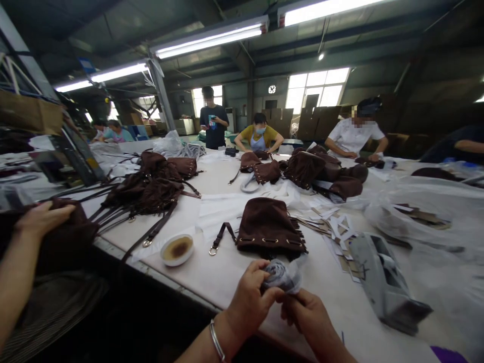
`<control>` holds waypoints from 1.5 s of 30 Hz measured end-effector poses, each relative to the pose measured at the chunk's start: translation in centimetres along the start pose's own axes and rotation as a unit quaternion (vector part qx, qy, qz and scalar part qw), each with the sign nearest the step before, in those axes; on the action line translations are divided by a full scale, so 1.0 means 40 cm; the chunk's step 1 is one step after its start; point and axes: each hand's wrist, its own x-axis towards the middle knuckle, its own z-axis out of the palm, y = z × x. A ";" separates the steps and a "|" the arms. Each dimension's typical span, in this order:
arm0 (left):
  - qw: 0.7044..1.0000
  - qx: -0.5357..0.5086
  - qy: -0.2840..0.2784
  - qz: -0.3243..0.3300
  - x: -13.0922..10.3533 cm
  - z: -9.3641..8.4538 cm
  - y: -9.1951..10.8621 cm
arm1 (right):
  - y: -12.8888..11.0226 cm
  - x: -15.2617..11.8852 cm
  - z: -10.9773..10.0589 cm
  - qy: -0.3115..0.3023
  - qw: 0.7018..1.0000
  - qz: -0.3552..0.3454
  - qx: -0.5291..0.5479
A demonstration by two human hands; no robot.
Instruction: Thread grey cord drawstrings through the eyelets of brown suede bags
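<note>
Head view: a bundle of grey cord with clear wrap (282, 277) is held up near the bench's front edge. Left hand (250, 293): fingers and thumb clamped on its near-left side. Right hand (308, 313): fingertips closed together at its lower right end. The bench (196, 297) has a front edge slanting from left down toward the lower right, passing beneath the hands. A brown fringed bag (264, 227) lies just beyond the bundle. A shallow bowl (177, 250) sits close to the front edge; a pale strip of bench top separates it from the left hand. To the right, a tape dispenser (389, 282) and card strips (342, 234) bound the working room.
</note>
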 end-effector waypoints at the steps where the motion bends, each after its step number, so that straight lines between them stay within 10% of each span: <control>1: 1.000 -0.004 0.001 -0.008 0.000 0.000 0.002 | -0.001 0.001 0.001 -0.004 1.000 -0.007 -0.002; 29: 0.999 -0.030 0.004 -0.032 -0.014 0.015 0.004 | 0.000 0.020 0.032 -0.062 0.997 0.050 -0.022; 38: 0.996 0.031 -0.003 -0.080 0.006 -0.018 -0.038 | -0.025 -0.070 -0.024 -0.088 0.972 -0.188 -0.106; 45: 0.996 -0.023 -0.074 -0.053 -0.012 -0.007 -0.023 | -0.121 0.012 -0.029 -0.037 0.917 -0.317 -0.239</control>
